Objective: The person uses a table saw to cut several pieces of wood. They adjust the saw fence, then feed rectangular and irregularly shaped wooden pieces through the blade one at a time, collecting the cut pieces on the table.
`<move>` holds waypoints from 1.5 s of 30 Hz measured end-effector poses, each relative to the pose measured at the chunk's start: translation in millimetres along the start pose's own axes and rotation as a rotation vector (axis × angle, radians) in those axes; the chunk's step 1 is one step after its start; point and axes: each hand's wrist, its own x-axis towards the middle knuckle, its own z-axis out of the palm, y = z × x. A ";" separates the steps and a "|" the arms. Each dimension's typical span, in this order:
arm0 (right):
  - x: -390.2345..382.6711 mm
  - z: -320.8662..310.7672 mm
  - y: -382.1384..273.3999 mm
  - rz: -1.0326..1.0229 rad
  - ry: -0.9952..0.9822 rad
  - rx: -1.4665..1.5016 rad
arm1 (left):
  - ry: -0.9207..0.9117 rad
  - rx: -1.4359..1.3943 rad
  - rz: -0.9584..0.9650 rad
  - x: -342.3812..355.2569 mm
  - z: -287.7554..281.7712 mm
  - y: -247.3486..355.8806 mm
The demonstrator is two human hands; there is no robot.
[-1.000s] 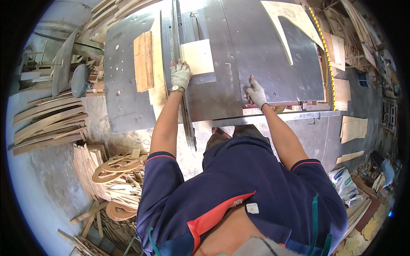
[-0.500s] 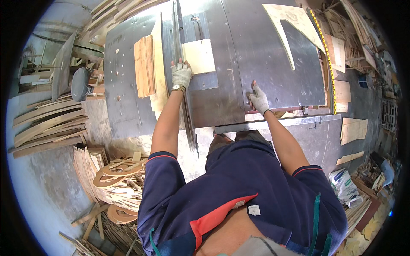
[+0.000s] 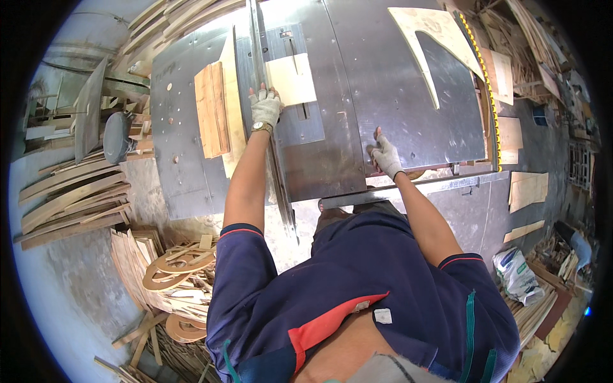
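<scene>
My left hand (image 3: 264, 108), in a pale fingerless glove with a watch at the wrist, lies with fingers spread at the near left corner of a pale board (image 3: 291, 78). Its fingers reach onto the long metal fence (image 3: 257, 48). The board is flat on the saw table (image 3: 319, 156), over a slotted metal insert (image 3: 300, 131), and a short piece of slot shows on its near side. Near the front edge of the dark metal table, my right hand (image 3: 387, 156), gloved likewise, rests with the index finger stretched out and nothing visible in it.
Brown wooden strips (image 3: 212, 110) lie on a longer pale board left of the fence. A pale curved cut-out panel (image 3: 423, 35) sits at the far right, beside a yellow toothed strip (image 3: 486, 89). Curved wood pieces (image 3: 73, 191) and scraps (image 3: 182, 281) are piled on the left.
The pale board has slid away from me along the fence, baring slot on its near side. My left hand has moved forward with it. My right hand stays about where it was.
</scene>
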 end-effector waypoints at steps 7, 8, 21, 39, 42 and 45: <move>-1.9 -0.5 -2.1 0.011 -0.009 -0.010 | 0.015 0.014 0.012 13.1 -0.8 -8.1; -1.9 -0.6 -1.5 0.005 -0.008 -0.010 | 0.009 0.021 0.012 14.8 -0.3 -8.7; 0.3 -2.5 1.1 0.036 -0.042 -0.017 | 0.016 0.019 -0.017 48.3 5.9 -20.2; 3.6 -2.1 12.1 0.000 -0.051 -0.018 | 0.003 -0.011 0.003 85.2 -21.4 -36.7; 1.6 -4.7 5.7 0.029 -0.082 0.012 | -0.048 -0.030 -0.005 102.6 -32.1 -41.1; -3.6 -7.3 1.9 0.048 -0.119 0.040 | -0.127 -0.035 -0.036 125.8 -39.2 -47.1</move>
